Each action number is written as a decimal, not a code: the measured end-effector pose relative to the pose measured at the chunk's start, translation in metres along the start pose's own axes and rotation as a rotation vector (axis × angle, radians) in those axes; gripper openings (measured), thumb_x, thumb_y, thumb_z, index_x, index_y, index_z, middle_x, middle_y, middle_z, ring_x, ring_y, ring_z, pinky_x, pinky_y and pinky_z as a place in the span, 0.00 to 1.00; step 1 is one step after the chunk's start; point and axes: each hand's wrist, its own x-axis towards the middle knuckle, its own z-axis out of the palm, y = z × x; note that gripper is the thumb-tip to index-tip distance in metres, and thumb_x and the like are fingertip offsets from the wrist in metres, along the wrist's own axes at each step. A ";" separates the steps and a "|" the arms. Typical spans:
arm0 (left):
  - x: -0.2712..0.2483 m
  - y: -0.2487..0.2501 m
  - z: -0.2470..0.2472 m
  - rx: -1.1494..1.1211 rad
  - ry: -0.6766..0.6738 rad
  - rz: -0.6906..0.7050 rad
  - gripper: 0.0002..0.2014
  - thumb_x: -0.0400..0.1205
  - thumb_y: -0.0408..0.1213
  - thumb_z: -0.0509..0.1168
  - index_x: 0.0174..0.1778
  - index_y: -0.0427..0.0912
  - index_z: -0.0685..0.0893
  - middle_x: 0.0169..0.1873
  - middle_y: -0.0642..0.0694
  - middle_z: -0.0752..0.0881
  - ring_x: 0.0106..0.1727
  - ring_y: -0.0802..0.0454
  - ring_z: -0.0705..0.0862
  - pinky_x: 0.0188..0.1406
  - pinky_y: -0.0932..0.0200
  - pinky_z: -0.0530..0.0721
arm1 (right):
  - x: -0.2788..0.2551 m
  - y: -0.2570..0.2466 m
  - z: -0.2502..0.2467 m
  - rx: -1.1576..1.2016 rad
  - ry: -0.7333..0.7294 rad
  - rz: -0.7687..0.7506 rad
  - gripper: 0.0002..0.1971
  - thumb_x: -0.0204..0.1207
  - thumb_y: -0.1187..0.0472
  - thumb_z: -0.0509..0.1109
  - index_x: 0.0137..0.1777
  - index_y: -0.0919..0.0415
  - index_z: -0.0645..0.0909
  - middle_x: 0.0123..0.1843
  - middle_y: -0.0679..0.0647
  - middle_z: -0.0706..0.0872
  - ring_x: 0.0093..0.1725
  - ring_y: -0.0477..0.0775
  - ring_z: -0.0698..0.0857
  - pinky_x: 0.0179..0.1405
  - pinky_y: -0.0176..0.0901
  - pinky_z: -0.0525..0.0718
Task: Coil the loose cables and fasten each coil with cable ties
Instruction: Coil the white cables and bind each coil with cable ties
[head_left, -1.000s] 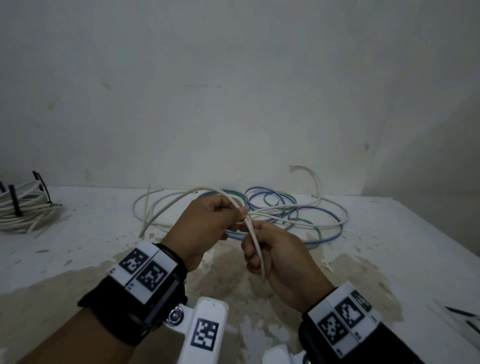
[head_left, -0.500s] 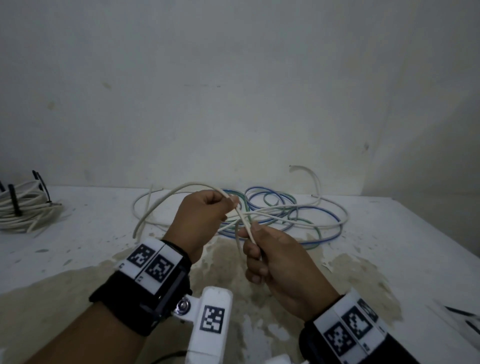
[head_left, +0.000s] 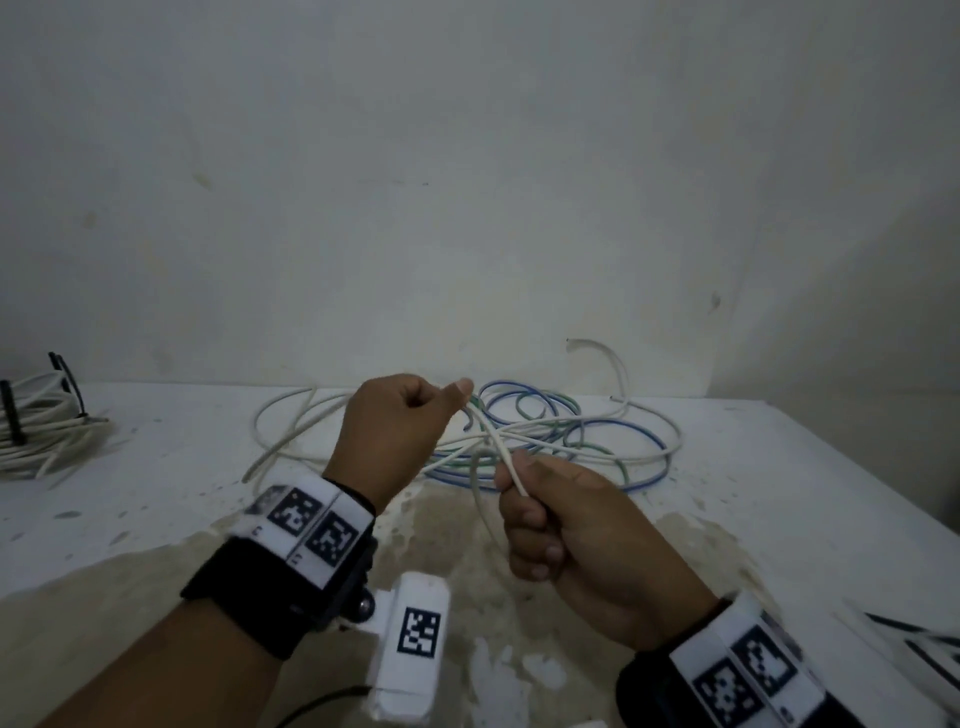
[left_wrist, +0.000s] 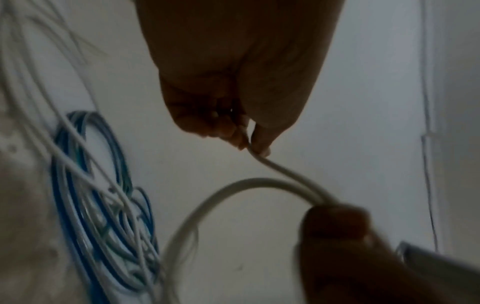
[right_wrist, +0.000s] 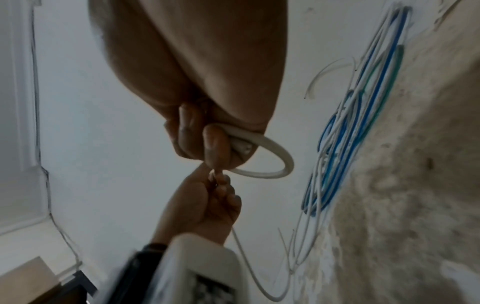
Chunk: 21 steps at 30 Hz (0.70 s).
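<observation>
Holding the white cable up over the desk, left hand pinching it and right hand clamped round a small loop, tangled cables behind.

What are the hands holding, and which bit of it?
Both grip one white cable. The right hand holds a small first loop closed in its fist; the left hand pinches the strand just beyond it.
</observation>
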 end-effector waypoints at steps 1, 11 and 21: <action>0.000 0.000 -0.001 0.154 0.104 0.145 0.20 0.77 0.49 0.71 0.34 0.33 0.80 0.29 0.43 0.79 0.31 0.52 0.75 0.33 0.60 0.75 | -0.002 -0.006 0.000 0.014 -0.016 -0.011 0.14 0.84 0.58 0.55 0.42 0.63 0.77 0.24 0.49 0.69 0.17 0.43 0.61 0.18 0.34 0.65; -0.002 0.001 0.033 0.063 -0.099 0.498 0.18 0.86 0.51 0.49 0.35 0.49 0.75 0.25 0.51 0.75 0.29 0.61 0.75 0.30 0.65 0.71 | -0.022 -0.087 -0.002 0.294 -0.043 -0.089 0.10 0.79 0.58 0.57 0.40 0.61 0.74 0.22 0.46 0.67 0.14 0.40 0.63 0.12 0.30 0.65; 0.002 -0.039 0.028 0.410 -0.158 0.561 0.20 0.83 0.44 0.52 0.60 0.44 0.86 0.47 0.48 0.88 0.47 0.50 0.85 0.48 0.55 0.83 | -0.041 -0.168 -0.086 0.537 0.108 -0.316 0.26 0.35 0.85 0.80 0.30 0.67 0.74 0.22 0.48 0.68 0.14 0.45 0.66 0.10 0.37 0.71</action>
